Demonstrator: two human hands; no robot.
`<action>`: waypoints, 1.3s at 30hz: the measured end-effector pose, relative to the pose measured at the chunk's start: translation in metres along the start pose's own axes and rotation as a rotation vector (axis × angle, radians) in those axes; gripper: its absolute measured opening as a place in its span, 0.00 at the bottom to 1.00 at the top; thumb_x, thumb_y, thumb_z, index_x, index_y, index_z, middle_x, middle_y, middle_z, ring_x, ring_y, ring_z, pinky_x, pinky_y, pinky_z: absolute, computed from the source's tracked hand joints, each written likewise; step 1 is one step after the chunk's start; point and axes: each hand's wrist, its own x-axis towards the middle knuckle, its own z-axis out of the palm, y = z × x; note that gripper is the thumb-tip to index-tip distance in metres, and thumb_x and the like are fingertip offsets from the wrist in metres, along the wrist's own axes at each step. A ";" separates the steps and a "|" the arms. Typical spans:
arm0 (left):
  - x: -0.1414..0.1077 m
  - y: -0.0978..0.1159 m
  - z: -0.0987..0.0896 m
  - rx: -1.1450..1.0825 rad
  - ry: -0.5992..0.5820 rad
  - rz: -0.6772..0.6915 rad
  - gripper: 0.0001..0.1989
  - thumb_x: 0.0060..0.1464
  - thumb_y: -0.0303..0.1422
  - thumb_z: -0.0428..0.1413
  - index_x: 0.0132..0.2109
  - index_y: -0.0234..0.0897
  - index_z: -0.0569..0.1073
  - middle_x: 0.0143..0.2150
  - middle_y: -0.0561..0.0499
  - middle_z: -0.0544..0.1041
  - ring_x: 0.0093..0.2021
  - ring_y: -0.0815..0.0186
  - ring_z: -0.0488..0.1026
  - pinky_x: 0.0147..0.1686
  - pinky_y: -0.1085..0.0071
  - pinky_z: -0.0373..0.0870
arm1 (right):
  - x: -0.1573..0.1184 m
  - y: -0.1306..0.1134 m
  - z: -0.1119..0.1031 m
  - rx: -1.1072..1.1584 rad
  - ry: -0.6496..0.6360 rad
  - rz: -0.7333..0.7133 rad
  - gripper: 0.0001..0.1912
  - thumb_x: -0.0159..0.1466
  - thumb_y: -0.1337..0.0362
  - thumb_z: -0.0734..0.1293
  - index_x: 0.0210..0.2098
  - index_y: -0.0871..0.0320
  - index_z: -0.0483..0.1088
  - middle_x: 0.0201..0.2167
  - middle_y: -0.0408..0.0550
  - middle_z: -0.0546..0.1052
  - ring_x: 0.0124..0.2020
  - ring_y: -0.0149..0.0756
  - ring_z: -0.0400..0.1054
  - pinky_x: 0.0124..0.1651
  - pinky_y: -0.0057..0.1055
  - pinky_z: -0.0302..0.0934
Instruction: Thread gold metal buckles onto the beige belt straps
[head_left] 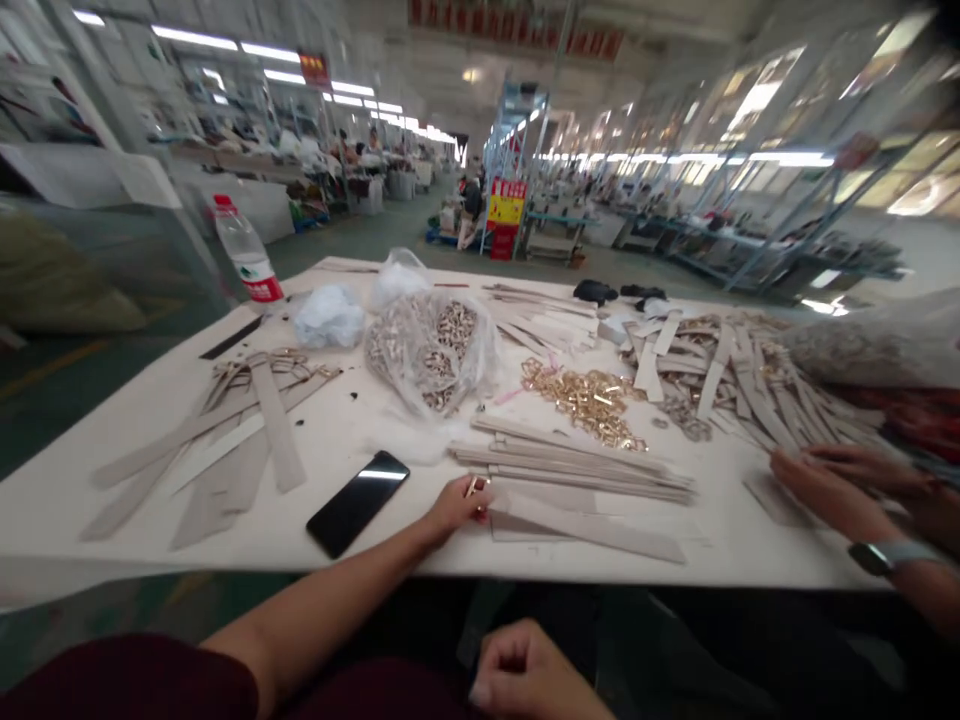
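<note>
My left hand (455, 506) is closed at the table's front edge, pinching a gold buckle (475, 487). A beige strap (592, 522) runs to the right from that buckle, over other flat beige pieces. Below the table edge, near my lap, my right hand (529, 672) is curled with its fingers bent in; whatever it may hold is hidden. Just behind my left hand lies a stack of beige strips (570, 465). A heap of gold buckles (589, 400) sits beyond the stack. To the left of my hand rests a black phone (358, 503).
A clear bag of small metal parts (435, 350) stands mid-table. Buckled straps (274, 420) lie left, near a bottle (249, 255). At the right are a large strap pile (727, 370) and a co-worker's hands (840, 490), one wrist wearing a watch. The white table (150, 400) carries everything.
</note>
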 end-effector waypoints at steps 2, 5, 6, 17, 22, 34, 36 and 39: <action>0.000 0.000 0.000 -0.021 -0.020 -0.035 0.23 0.39 0.46 0.62 0.37 0.32 0.68 0.29 0.53 0.70 0.25 0.71 0.68 0.26 0.73 0.68 | 0.002 0.005 -0.003 0.064 0.132 0.020 0.16 0.47 0.52 0.73 0.20 0.60 0.71 0.16 0.43 0.72 0.13 0.21 0.51 0.16 0.23 0.40; -0.003 0.001 0.000 -0.033 -0.044 -0.047 0.24 0.40 0.45 0.63 0.38 0.31 0.69 0.30 0.53 0.71 0.24 0.71 0.69 0.25 0.73 0.69 | 0.017 0.005 -0.025 0.132 0.462 -0.113 0.16 0.50 0.53 0.73 0.22 0.61 0.72 0.13 0.39 0.68 0.14 0.21 0.50 0.19 0.23 0.42; -0.004 0.002 0.001 -0.038 -0.049 -0.043 0.24 0.40 0.45 0.63 0.38 0.31 0.69 0.29 0.53 0.71 0.24 0.71 0.69 0.25 0.73 0.69 | 0.025 0.005 -0.033 0.150 0.560 -0.171 0.15 0.50 0.53 0.73 0.23 0.60 0.72 0.13 0.38 0.66 0.15 0.22 0.51 0.20 0.23 0.44; -0.012 -0.002 0.002 -0.089 -0.052 0.072 0.23 0.46 0.41 0.61 0.46 0.33 0.66 0.30 0.54 0.72 0.24 0.71 0.70 0.26 0.73 0.70 | 0.101 0.028 -0.035 0.225 0.960 -0.396 0.18 0.49 0.55 0.73 0.34 0.61 0.72 0.24 0.44 0.77 0.26 0.33 0.69 0.36 0.32 0.64; -0.015 0.002 0.003 -0.090 -0.107 0.104 0.21 0.46 0.41 0.61 0.44 0.33 0.67 0.29 0.56 0.68 0.23 0.72 0.69 0.25 0.74 0.69 | 0.100 0.025 -0.039 0.212 0.963 -0.421 0.19 0.49 0.56 0.73 0.36 0.61 0.71 0.24 0.45 0.78 0.27 0.35 0.72 0.35 0.33 0.66; -0.015 0.005 0.004 0.036 -0.270 0.042 0.18 0.48 0.42 0.60 0.41 0.32 0.71 0.25 0.57 0.67 0.23 0.73 0.68 0.25 0.76 0.68 | 0.082 0.018 -0.066 -0.117 0.793 -0.485 0.11 0.50 0.58 0.73 0.28 0.59 0.75 0.40 0.49 0.71 0.26 0.28 0.64 0.24 0.26 0.63; -0.015 0.004 0.003 0.032 -0.287 0.042 0.19 0.48 0.42 0.60 0.42 0.32 0.71 0.24 0.58 0.64 0.23 0.73 0.67 0.26 0.75 0.69 | 0.080 0.018 -0.068 -0.117 0.803 -0.448 0.12 0.49 0.57 0.73 0.27 0.59 0.74 0.38 0.48 0.70 0.26 0.28 0.63 0.23 0.26 0.63; -0.014 0.004 0.001 0.023 -0.333 0.030 0.19 0.47 0.41 0.61 0.42 0.32 0.71 0.23 0.60 0.61 0.23 0.73 0.67 0.25 0.76 0.69 | 0.077 0.020 -0.068 -0.061 0.792 -0.401 0.13 0.50 0.56 0.73 0.26 0.60 0.72 0.34 0.46 0.69 0.27 0.29 0.64 0.26 0.26 0.65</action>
